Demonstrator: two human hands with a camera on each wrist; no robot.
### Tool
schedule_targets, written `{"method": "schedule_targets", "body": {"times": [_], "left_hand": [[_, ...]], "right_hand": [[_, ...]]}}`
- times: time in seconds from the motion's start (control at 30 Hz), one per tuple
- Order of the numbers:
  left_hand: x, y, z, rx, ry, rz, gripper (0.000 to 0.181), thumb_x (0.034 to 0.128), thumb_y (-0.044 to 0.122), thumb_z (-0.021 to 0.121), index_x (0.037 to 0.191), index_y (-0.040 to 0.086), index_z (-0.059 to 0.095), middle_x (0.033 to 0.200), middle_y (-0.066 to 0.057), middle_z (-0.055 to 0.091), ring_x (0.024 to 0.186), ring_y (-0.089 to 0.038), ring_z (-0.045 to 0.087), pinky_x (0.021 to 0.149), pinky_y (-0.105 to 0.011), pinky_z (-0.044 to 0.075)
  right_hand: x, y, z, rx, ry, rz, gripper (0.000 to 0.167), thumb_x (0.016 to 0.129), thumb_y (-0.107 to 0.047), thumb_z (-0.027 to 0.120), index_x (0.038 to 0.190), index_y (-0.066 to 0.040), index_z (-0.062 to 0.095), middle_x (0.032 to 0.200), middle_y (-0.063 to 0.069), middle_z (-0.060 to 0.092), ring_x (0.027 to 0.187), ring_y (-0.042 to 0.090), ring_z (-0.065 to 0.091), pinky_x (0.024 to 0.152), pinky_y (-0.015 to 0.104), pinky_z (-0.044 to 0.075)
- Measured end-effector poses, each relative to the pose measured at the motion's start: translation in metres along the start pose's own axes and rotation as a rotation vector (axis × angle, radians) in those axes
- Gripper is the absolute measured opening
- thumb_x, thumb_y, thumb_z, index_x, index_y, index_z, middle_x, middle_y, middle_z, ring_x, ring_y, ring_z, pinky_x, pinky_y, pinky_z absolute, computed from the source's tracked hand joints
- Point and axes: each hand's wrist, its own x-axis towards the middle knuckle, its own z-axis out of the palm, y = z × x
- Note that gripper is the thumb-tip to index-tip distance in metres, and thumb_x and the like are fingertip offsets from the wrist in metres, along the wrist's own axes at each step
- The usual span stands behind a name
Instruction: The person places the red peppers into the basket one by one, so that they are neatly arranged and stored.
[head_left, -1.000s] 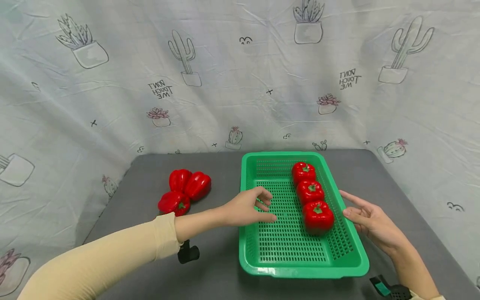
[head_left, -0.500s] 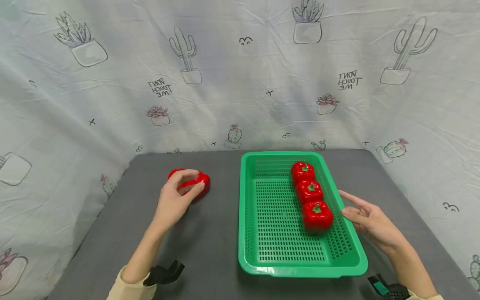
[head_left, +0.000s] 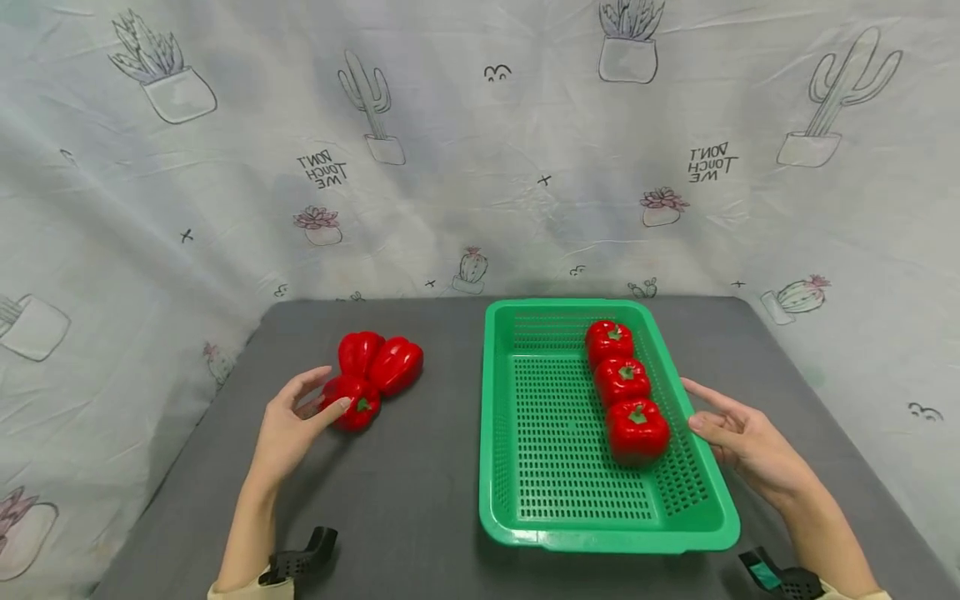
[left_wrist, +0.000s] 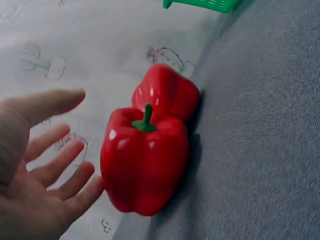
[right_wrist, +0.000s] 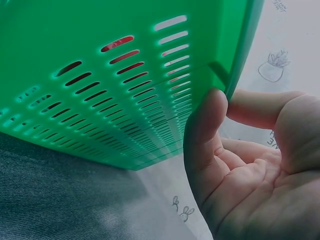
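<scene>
My left hand (head_left: pixel 294 423) is just left of the nearest of three loose red bell peppers (head_left: pixel 354 403), fingers apart and thumb over its near side. In the left wrist view that bell pepper (left_wrist: pixel 144 165) shows its green stem; the spread fingers (left_wrist: pixel 60 162) reach its side but do not wrap it. Two more bell peppers (head_left: pixel 397 365) lie behind it, touching. My right hand (head_left: pixel 757 450) pinches the right rim of a green plastic basket (head_left: pixel 497 500). The right wrist view shows thumb and finger at the rim (right_wrist: pixel 239 55).
Inside the basket, three red bell peppers (head_left: pixel 637 432) stand in a row along the right wall, stems up. The grey table (head_left: pixel 420 492) ends at a white curtain (head_left: pixel 465 167) printed with cacti, at the back and sides.
My left hand has swung from over the basket leftward, past the rear loose bell peppers, to the nearest one. The right hand has stayed on the rim.
</scene>
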Motion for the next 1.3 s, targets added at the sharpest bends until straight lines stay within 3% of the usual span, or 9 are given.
{"method": "schedule_targets", "body": {"times": [0.13,0.3,0.37,0.6,0.8,0.93,1.0,1.2,1.3], "left_hand": [[-0.001,-0.01,-0.002,-0.025,-0.084,0.048,0.06,0.0869,0.02,0.078,0.141,0.014,0.053,0.145,-0.007,0.045,0.137,-0.025,0.037,0.109,-0.048,0.031],[-0.002,-0.021,-0.001,-0.045,-0.116,0.102,0.065,0.0836,0.01,0.08,0.142,0.009,0.051,0.149,-0.009,0.042,0.139,-0.021,0.033,0.112,-0.049,0.025],[-0.001,-0.022,-0.001,-0.042,-0.117,0.121,0.068,0.0824,0.006,0.08,0.143,0.007,0.05,0.149,-0.012,0.041,0.139,-0.023,0.034,0.111,-0.051,0.026],[-0.006,-0.007,-0.001,0.01,-0.124,0.133,0.07,0.0783,-0.001,0.082,0.141,-0.002,0.049,0.146,-0.02,0.043,0.134,-0.035,0.036,0.101,-0.063,0.032],[-0.007,0.0,-0.001,0.05,-0.107,0.147,0.07,0.0773,-0.003,0.081,0.14,-0.003,0.05,0.145,-0.021,0.044,0.13,-0.037,0.04,0.098,-0.058,0.039],[-0.001,-0.023,0.0,0.104,-0.104,0.16,0.073,0.0776,0.005,0.084,0.143,0.004,0.05,0.146,-0.012,0.046,0.122,-0.029,0.046,0.094,-0.04,0.043],[0.002,-0.035,0.001,0.117,-0.116,0.167,0.075,0.0776,0.008,0.085,0.144,0.007,0.05,0.146,-0.009,0.047,0.121,-0.026,0.047,0.092,-0.038,0.042],[0.004,-0.043,0.006,0.121,-0.137,0.145,0.077,0.0772,0.011,0.086,0.144,0.008,0.048,0.143,-0.009,0.047,0.122,-0.026,0.044,0.095,-0.057,0.036],[0.003,-0.042,0.009,0.139,-0.134,0.114,0.08,0.0768,0.015,0.086,0.145,0.009,0.046,0.143,-0.009,0.045,0.124,-0.029,0.041,0.098,-0.061,0.033]], "right_hand": [[-0.001,0.0,-0.001,-0.009,-0.002,-0.005,0.059,0.103,0.0,0.046,0.156,-0.008,0.022,0.06,0.002,0.024,0.054,0.022,0.027,0.058,0.034,0.043],[0.0,0.001,-0.001,-0.02,-0.001,0.0,0.058,0.103,-0.001,0.046,0.156,-0.008,0.023,0.06,0.004,0.02,0.054,0.025,0.021,0.058,0.036,0.04],[0.0,0.001,-0.001,-0.016,-0.001,0.004,0.058,0.103,-0.001,0.046,0.156,-0.008,0.023,0.06,0.003,0.021,0.054,0.024,0.023,0.062,0.033,0.046],[0.001,0.004,-0.001,0.013,0.007,0.011,0.059,0.103,-0.001,0.047,0.156,-0.008,0.023,0.06,-0.001,0.037,0.055,0.015,0.039,0.065,0.032,0.053],[0.0,0.005,-0.002,0.028,0.003,0.008,0.06,0.103,0.0,0.047,0.157,-0.008,0.022,0.062,-0.001,0.045,0.058,0.015,0.046,0.069,0.033,0.056],[0.0,0.005,-0.002,0.04,-0.01,0.009,0.06,0.103,0.0,0.046,0.157,-0.008,0.02,0.07,0.002,0.06,0.066,0.013,0.059,0.074,0.037,0.057],[0.0,0.004,-0.002,0.049,-0.016,0.005,0.06,0.103,0.0,0.046,0.157,-0.008,0.02,0.077,0.006,0.065,0.07,0.015,0.064,0.076,0.04,0.057],[-0.001,0.002,-0.001,0.035,-0.036,-0.01,0.059,0.104,0.0,0.045,0.157,-0.009,0.021,0.076,0.004,0.063,0.068,0.014,0.06,0.075,0.041,0.057],[-0.001,0.002,0.0,0.016,-0.024,-0.006,0.059,0.104,-0.001,0.045,0.157,-0.008,0.021,0.066,0.0,0.051,0.061,0.014,0.051,0.073,0.039,0.056]]}}
